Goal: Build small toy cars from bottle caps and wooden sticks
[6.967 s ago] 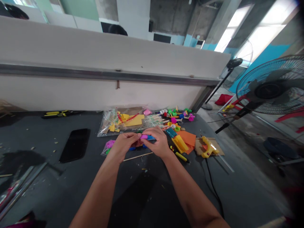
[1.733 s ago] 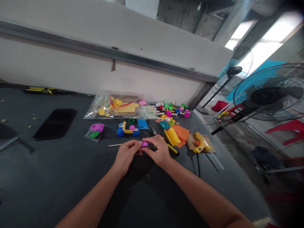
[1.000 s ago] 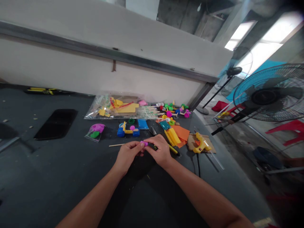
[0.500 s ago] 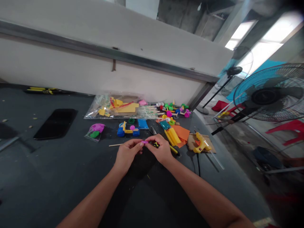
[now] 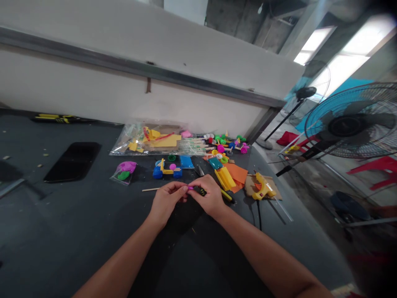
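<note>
Between my fingertips is a small lump of purple modelling clay (image 5: 190, 188), pinched from both sides above the dark table. My left hand (image 5: 166, 203) is closed on its left end, thumb against the fingers. On its right end, the thumb and fingers of my right hand (image 5: 210, 196) close in the same way. Just beyond my hands stands a small toy vehicle (image 5: 167, 170) with blue wheels, yellow parts and a pink ball on it. A thin wooden stick (image 5: 150, 189) lies beside my left hand. Pliers (image 5: 228, 196) with black and yellow handles are partly hidden behind my right hand.
A small bag (image 5: 125, 170) holds purple and green lumps. Further back lie a clear bag of yellow pieces (image 5: 158, 140) and several colourful small parts (image 5: 221, 147). A yellow glue gun (image 5: 263, 188) rests on cardboard at right; a black phone (image 5: 72, 161) lies left.
My fingertips have shifted slightly around the purple clay, which now shows as a narrower piece a little lower and to the right. Everything on the table stays where it was.
</note>
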`<state>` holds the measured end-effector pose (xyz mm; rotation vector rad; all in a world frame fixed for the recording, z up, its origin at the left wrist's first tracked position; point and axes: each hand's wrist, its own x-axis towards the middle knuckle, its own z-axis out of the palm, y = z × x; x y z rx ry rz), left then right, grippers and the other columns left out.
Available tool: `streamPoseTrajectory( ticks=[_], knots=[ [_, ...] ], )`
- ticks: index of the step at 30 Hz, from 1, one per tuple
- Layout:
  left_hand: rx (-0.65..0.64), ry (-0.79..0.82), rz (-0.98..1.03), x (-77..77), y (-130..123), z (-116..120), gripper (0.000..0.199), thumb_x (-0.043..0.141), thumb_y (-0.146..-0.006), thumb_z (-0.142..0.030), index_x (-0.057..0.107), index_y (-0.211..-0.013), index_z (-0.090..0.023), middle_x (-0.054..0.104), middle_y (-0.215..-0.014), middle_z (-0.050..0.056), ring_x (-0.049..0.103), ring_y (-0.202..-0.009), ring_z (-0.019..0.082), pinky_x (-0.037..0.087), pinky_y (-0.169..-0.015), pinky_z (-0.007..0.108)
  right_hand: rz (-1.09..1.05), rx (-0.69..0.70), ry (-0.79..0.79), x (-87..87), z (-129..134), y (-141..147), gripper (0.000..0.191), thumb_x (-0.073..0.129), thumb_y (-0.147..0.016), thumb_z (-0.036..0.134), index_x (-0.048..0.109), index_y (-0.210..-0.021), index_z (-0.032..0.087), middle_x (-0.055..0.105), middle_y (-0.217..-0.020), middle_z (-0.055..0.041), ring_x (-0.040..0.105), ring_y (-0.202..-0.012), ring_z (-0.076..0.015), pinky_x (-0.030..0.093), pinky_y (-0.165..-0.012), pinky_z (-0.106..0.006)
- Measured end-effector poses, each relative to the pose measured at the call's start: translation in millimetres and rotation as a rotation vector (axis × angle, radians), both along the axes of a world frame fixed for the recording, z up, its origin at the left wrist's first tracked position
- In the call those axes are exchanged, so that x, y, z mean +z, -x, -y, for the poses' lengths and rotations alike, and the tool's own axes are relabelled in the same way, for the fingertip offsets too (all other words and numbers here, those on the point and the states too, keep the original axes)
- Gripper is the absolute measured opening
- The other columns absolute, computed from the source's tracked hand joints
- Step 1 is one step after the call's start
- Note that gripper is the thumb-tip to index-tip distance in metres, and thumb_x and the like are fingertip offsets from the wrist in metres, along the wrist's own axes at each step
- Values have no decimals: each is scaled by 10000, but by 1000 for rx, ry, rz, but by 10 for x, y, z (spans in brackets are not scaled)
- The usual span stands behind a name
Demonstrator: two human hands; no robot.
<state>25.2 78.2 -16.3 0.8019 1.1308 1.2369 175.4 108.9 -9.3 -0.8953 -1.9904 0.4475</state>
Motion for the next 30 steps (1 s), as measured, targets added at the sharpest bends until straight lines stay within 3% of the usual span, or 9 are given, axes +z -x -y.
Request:
streamPoseTrajectory(
  ticks=[8, 14, 18, 25, 30],
  knots=[
    [2, -3, 66, -2, 6, -4, 316, 746, -627, -333, 669, -874, -151, 662, -720, 17, 582, -637, 110, 495, -619, 241, 29, 7, -41, -25, -9, -21, 82, 604, -813, 267, 661, -866, 242, 692, -822, -19, 604, -815, -168, 457, -782, -335],
    [9, -41, 13, -24, 13, -14, 307, 745, -625, -315, 671, -880, -163, 676, -784, 15, 579, -610, 94, 491, -621, 232, 28, -13, 14, -22, -7, -27, 181, 640, -776, 310, 648, -942, 238, 677, -864, -37, 598, -827, -184, 472, -775, -341],
    [21, -21, 40, -44, 17, -25, 340, 753, -612, -306, 665, -913, -175, 680, -786, 11, 586, -608, 94, 496, -625, 238, 36, -17, -13, -41, -25, -28, 124, 617, -800, 294, 655, -905, 241, 682, -849, -30, 598, -832, -182, 461, -792, -344],
    [-40, -6, 25, -68, 27, -25, 229, 710, -665, -369, 675, -711, -147, 636, -652, 10, 557, -600, 99, 461, -602, 217, 26, 2, -32, -50, -31, -33, 109, 619, -805, 300, 649, -893, 242, 682, -839, -23, 599, -838, -179, 456, -801, -348],
    [-49, -51, -26, -72, 38, -17, 229, 687, -696, -373, 661, -671, -147, 604, -597, 4, 530, -579, 94, 432, -580, 202, 39, 28, -63, -45, -29, -40, 163, 643, -788, 305, 652, -935, 236, 688, -870, -29, 603, -839, -171, 453, -793, -338]
  ],
)
